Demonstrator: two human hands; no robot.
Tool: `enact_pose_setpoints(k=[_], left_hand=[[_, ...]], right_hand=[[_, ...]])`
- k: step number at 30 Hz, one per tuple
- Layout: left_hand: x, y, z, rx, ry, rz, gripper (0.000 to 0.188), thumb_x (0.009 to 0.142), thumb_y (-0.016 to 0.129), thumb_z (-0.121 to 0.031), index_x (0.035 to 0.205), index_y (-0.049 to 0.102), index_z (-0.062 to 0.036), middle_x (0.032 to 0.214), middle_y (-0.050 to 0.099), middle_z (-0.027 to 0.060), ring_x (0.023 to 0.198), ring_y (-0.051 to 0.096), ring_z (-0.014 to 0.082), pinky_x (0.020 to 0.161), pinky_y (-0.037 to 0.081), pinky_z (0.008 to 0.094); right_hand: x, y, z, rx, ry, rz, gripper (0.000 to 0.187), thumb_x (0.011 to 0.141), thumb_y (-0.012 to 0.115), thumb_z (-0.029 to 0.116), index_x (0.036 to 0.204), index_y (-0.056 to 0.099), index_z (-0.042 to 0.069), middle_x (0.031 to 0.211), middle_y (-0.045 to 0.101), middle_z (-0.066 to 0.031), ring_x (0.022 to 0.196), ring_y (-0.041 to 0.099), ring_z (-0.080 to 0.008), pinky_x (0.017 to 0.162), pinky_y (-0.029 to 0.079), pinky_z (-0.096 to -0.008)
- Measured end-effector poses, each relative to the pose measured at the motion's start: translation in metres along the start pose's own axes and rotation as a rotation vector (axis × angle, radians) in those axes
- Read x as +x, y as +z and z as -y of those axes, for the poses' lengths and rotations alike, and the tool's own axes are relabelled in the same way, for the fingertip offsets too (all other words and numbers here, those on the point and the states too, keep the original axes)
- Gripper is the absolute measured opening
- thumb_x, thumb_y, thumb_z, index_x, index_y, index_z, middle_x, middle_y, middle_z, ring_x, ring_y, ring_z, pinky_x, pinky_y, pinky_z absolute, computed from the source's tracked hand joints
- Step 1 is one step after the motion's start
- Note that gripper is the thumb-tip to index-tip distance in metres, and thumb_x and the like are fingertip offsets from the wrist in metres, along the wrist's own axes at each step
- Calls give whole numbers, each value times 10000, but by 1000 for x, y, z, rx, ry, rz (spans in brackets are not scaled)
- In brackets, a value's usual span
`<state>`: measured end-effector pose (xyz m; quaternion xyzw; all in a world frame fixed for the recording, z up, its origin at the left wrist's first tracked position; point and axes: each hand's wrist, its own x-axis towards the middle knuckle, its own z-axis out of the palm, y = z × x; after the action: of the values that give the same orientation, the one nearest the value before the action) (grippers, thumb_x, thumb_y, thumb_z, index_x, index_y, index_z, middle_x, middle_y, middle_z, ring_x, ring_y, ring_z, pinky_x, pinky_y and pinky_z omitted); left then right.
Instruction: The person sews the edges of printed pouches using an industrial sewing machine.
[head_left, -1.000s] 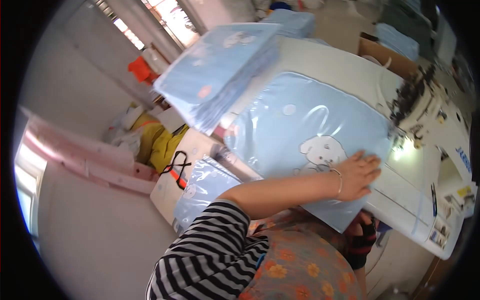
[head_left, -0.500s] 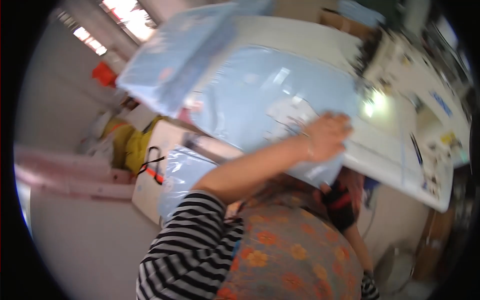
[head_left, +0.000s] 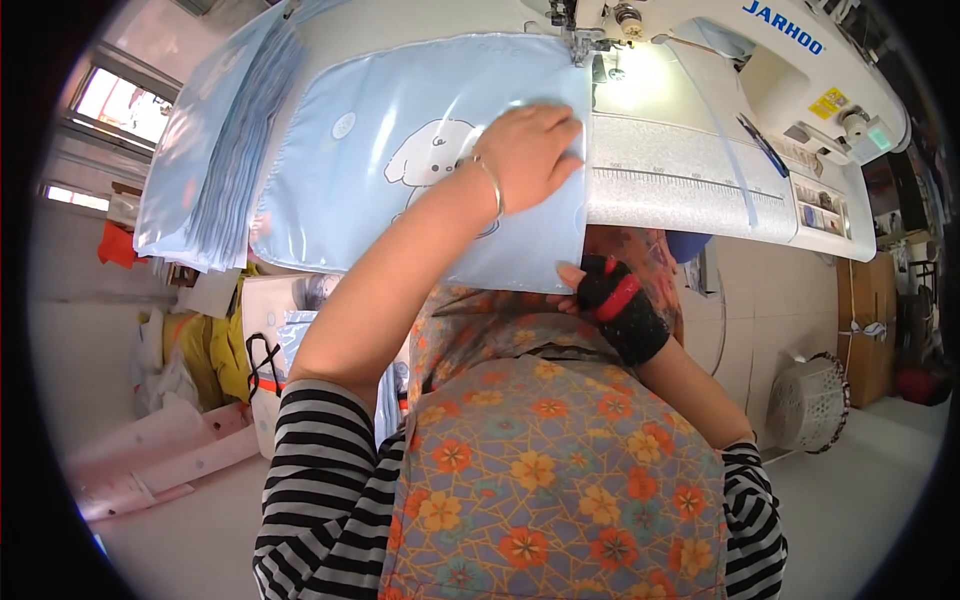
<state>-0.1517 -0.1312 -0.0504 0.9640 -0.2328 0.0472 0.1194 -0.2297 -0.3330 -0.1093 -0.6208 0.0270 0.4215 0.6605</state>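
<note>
A light blue glossy sheet with a printed white cartoon puppy and a stitched rim lies on the sewing machine's table. Its right edge runs to the presser foot. My left hand, a bangle on its wrist, rests flat on the sheet beside the puppy, fingers toward the right edge. At the near right corner, which hangs past the table edge, my right hand pinches the sheet between thumb and fingers. That hand wears a black fingerless glove with a red band.
The white sewing machine stands at the far right with its lamp lit. Dark tweezers lie on its bed, near a small parts tray. A thick stack of blue sheets stands at the left. A white basket sits on the floor.
My view has swung toward the machine and steadied. The sheet now lies with its right edge beside the presser foot. My left hand stays on it, and my right hand is at its near corner.
</note>
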Motion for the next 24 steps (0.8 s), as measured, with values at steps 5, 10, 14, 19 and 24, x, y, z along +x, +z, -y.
enact_pose_setpoints(k=[5,10,14,19,24], left_hand=[[38,9,35,185,-195,-135,558,957,470,-399,1378,442,-35,1459,399,163,1377,339,291,1141,251,428],[47,20,29,175,-199,-56,633,964,395,-481,1452,355,-79,1534,291,137,1428,246,278,1160,189,480],[38,16,25,165,-214,6,648,968,366,-491,1473,327,-86,1556,254,125,1445,208,279,1170,148,498],[36,13,20,111,-210,24,661,966,354,-486,1481,311,-73,1567,233,123,1457,182,275,1176,127,493],[37,14,22,81,-211,-6,656,962,364,-490,1472,334,-79,1558,254,130,1453,194,276,1173,135,493]], right_hand=[[-8,5,8,-36,-69,55,389,918,621,360,1096,657,16,911,700,-59,742,657,-121,618,504,-225],[-1,-5,-1,-141,-121,64,375,931,603,317,1097,654,-16,940,699,-89,795,675,-152,619,517,-248],[-1,-6,4,-167,-87,78,362,937,590,288,1100,651,-29,941,696,-105,796,678,-168,640,527,-265],[2,-14,-2,-186,-126,141,336,921,593,219,1143,628,-29,1001,683,-107,827,663,-176,667,536,-296],[11,4,-2,71,-341,49,375,897,617,212,1193,583,-15,999,662,-73,878,625,-156,668,524,-305]])
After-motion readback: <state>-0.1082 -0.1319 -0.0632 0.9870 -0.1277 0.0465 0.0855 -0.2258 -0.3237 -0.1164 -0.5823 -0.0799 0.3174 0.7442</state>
